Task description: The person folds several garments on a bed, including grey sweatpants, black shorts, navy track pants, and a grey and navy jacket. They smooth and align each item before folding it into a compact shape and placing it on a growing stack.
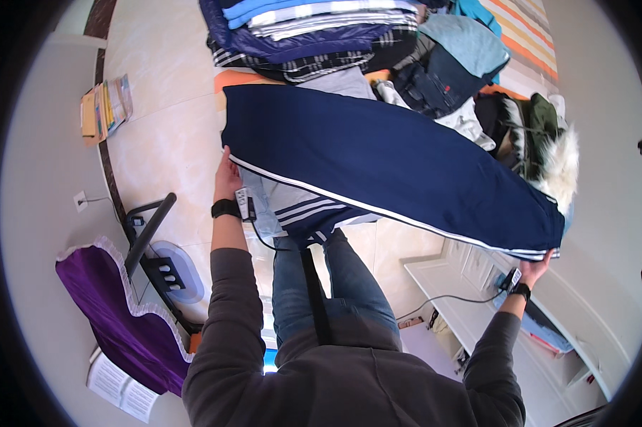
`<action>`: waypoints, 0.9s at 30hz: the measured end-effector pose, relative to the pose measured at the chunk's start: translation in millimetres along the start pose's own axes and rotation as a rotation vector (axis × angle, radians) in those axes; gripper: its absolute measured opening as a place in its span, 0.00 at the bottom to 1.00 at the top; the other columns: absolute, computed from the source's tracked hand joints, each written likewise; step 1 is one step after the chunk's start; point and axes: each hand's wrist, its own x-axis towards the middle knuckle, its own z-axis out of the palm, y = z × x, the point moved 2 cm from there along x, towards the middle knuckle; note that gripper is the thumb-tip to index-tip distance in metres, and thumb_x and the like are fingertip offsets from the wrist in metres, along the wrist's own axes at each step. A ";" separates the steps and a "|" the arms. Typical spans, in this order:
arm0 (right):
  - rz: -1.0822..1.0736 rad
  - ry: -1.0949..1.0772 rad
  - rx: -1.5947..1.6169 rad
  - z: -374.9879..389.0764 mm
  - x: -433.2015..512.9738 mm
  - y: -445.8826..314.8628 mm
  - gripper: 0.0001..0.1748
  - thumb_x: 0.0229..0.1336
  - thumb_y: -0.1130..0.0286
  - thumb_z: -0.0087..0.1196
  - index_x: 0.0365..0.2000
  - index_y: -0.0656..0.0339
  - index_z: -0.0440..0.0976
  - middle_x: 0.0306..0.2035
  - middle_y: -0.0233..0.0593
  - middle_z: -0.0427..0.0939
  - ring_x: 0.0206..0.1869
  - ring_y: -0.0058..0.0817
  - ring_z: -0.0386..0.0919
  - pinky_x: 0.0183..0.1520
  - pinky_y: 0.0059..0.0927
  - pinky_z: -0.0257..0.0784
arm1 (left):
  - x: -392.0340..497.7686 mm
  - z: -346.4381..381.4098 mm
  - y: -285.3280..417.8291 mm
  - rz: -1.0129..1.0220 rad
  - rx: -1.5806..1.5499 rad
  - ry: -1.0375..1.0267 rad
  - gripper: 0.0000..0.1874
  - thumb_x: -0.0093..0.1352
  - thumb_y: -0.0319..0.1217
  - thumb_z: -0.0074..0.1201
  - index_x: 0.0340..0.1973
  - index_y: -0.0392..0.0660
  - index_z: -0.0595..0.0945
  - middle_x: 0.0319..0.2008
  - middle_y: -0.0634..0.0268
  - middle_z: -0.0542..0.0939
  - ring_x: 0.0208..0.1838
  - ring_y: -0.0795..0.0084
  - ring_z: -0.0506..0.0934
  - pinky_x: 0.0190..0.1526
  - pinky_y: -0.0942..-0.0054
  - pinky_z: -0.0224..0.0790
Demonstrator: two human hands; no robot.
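A pair of navy trousers (385, 160) with white side stripes is stretched out lengthwise between my hands. My left hand (228, 176) grips the striped edge near the leg hems. At the waistband end, my right hand (537, 266) holds the lower corner. Beneath the trousers, close to my legs, lie a grey garment (286, 196) and a navy piece with white stripes (321, 213). Part of a light grey cloth (342, 82) shows beyond the upper edge.
Beyond the trousers are a folded stack of clothes (321, 42), dark jeans (433, 80) and a fur-trimmed green jacket (537, 133) on a striped sheet (524, 32). White furniture (460, 288) stands at right. A purple cloth (113, 315) and a black-framed stand (150, 235) are at left.
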 end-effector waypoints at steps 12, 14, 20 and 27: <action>0.022 -0.107 -0.010 -9.7 20.3 -25.1 0.28 0.62 0.50 0.44 0.54 0.59 0.67 0.55 0.37 0.71 0.57 0.37 0.68 0.62 0.42 0.60 | -102.3 58.2 73.5 0.588 0.021 0.125 0.20 0.63 0.42 0.59 0.39 0.36 0.77 0.38 0.60 0.80 0.37 0.72 0.78 0.39 0.75 0.71; 0.072 -0.219 0.016 -15.3 19.9 -31.6 0.29 0.61 0.49 0.45 0.54 0.60 0.67 0.55 0.37 0.71 0.57 0.37 0.69 0.62 0.42 0.60 | -133.3 45.9 98.1 0.598 0.014 0.072 0.23 0.64 0.43 0.58 0.42 0.35 0.76 0.40 0.59 0.79 0.38 0.70 0.78 0.40 0.74 0.72; 0.171 -0.201 0.030 -18.2 26.1 24.2 0.27 0.60 0.50 0.48 0.53 0.58 0.69 0.54 0.35 0.72 0.56 0.35 0.69 0.62 0.41 0.60 | -118.9 -31.7 91.8 0.409 0.135 0.156 0.28 0.65 0.51 0.53 0.45 0.36 0.75 0.41 0.63 0.79 0.40 0.70 0.77 0.41 0.77 0.69; 0.237 -0.273 0.073 2.9 8.1 75.0 0.30 0.61 0.49 0.45 0.57 0.57 0.64 0.59 0.35 0.67 0.60 0.37 0.64 0.64 0.45 0.55 | -86.9 -55.7 54.5 0.414 -0.026 0.043 0.27 0.68 0.48 0.48 0.52 0.38 0.70 0.48 0.61 0.75 0.50 0.69 0.73 0.53 0.72 0.65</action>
